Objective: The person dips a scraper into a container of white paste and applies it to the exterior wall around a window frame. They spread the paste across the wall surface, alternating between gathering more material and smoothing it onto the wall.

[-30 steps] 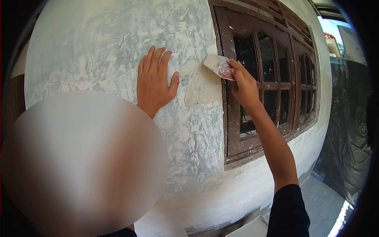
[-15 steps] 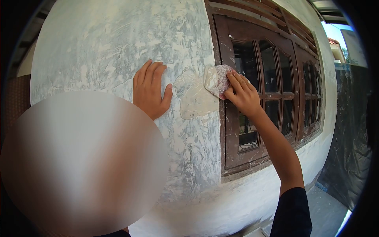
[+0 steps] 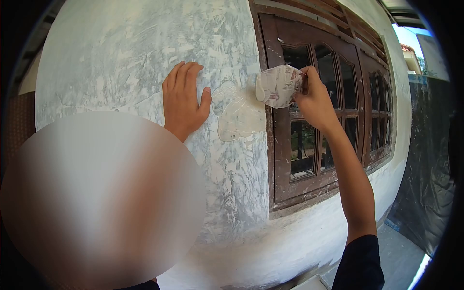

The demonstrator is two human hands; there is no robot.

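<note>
My left hand rests against the mottled grey-white wall, fingers pointing up and the thumb held apart. My right hand pinches one edge of a flat, many-sided putty scraper between thumb and fingers. Its broad face is smeared white, and a thick bead of putty sits along the left edge. That edge is at the border between wall and window frame. Between my two hands, a wet cream putty patch with an irregular outline spreads over the wall.
A brown wooden window with dark glass panes and putty specks lies right of the patch. Slats run above it. Dark plastic sheeting hangs at the far right. A blurred oval covers the lower left.
My right hand has lifted and turned, so the scraper now shows its broad face, tilted off the wall, instead of lying under my fingers. My left hand stays on the wall.
</note>
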